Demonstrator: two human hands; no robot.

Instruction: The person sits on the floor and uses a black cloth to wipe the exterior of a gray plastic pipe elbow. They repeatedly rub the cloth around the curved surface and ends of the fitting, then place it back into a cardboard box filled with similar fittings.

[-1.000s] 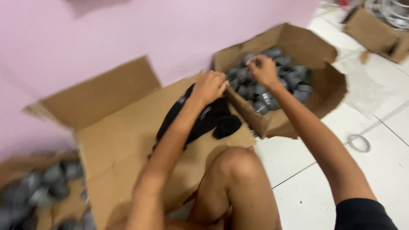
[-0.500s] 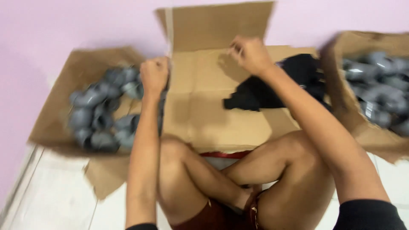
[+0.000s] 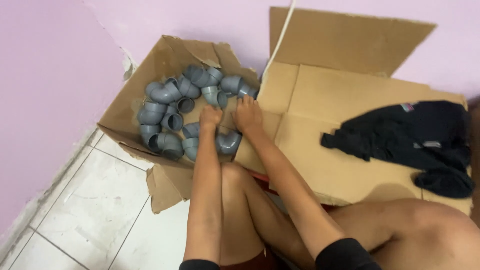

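Both reaching into torn cardboard box [image 3: 120,120] of grey pipe elbows [image 3: 172,107]. Left hand [image 3: 210,117] curled, right hand [image 3: 247,114] spread; grip on anything unclear.

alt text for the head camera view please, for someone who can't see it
A seated person reaches both hands, left hand and right hand, into a torn cardboard box of grey pipe elbows beside a pink wall. Flattened cardboard to the right carries a crumpled black cloth; the floor is white tile.
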